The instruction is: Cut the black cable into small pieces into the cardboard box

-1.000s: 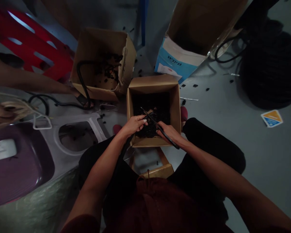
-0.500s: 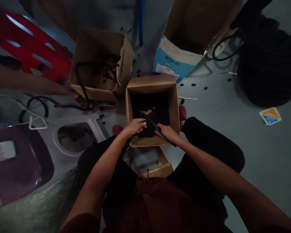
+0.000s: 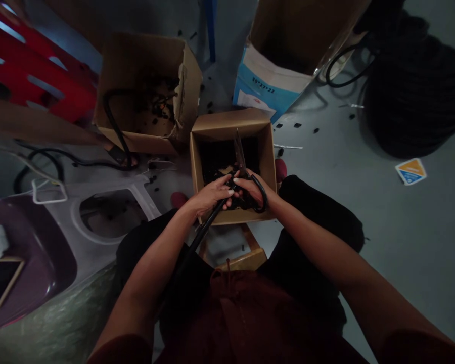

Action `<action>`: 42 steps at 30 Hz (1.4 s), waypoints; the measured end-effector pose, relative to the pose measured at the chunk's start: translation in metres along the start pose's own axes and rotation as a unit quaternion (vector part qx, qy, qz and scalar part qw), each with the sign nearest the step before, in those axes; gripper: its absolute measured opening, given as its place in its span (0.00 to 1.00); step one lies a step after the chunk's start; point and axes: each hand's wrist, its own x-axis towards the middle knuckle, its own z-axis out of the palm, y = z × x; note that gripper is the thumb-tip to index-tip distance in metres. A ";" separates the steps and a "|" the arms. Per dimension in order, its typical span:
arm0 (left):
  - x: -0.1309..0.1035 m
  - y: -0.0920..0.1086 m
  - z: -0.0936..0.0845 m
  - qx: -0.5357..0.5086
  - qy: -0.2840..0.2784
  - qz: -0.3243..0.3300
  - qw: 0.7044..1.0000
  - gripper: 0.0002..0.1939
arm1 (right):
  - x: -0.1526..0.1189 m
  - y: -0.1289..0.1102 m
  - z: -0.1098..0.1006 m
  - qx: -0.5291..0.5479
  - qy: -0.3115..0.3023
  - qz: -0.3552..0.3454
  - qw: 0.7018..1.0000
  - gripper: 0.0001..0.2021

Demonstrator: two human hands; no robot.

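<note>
My left hand (image 3: 213,195) is closed round a long black ribbed cord (image 3: 205,228), which trails back over my thigh. My right hand (image 3: 255,188) holds a pair of scissors (image 3: 239,151), their blades pointing away from me and their black handles lying over that hand. The fingertips of both hands come together at the cord's end, above an open cardboard box (image 3: 233,218) between my legs. Dark pieces (image 3: 227,146) cover much of the box's bottom. Whether the right fingers also touch the cord is hard to make out.
Another cardboard box (image 3: 191,91) stands at the upper left, near another person's foot (image 3: 122,155). A blue-and-white carton (image 3: 267,88) is farther off. Right of it lies a big black coil (image 3: 417,96). A grey plastic stool (image 3: 111,235) and purple basin (image 3: 56,253) are on my left.
The scissors have swung from pointing up and left to pointing nearly straight away from me. My hands have drawn closer together, and more of the cord shows below my left hand.
</note>
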 end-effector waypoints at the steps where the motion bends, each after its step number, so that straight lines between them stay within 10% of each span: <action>1: -0.001 0.000 0.001 -0.002 0.000 0.001 1.000 0.40 | 0.001 -0.001 -0.001 -0.010 0.007 -0.012 1.000 0.18; 10: -0.008 -0.004 0.008 -0.047 -0.034 -0.009 0.998 0.19 | 0.007 -0.019 -0.019 -0.071 0.151 -0.061 0.984 0.14; 19: -0.004 -0.009 -0.001 -0.078 -0.013 -0.038 0.996 0.22 | 0.005 -0.025 -0.005 -0.136 0.128 -0.065 0.980 0.12; 27: -0.014 0.004 -0.017 -0.058 0.070 0.060 0.994 0.15 | 0.003 -0.008 -0.009 -0.164 0.126 -0.042 0.977 0.16; 34: -0.022 0.005 -0.034 -0.132 0.062 0.029 0.989 0.17 | -0.005 0.018 -0.003 -0.291 0.000 0.029 0.956 0.19; 42: -0.019 0.001 -0.044 0.054 0.137 0.117 0.982 0.15 | -0.014 0.010 0.006 -0.288 -0.042 0.044 0.956 0.17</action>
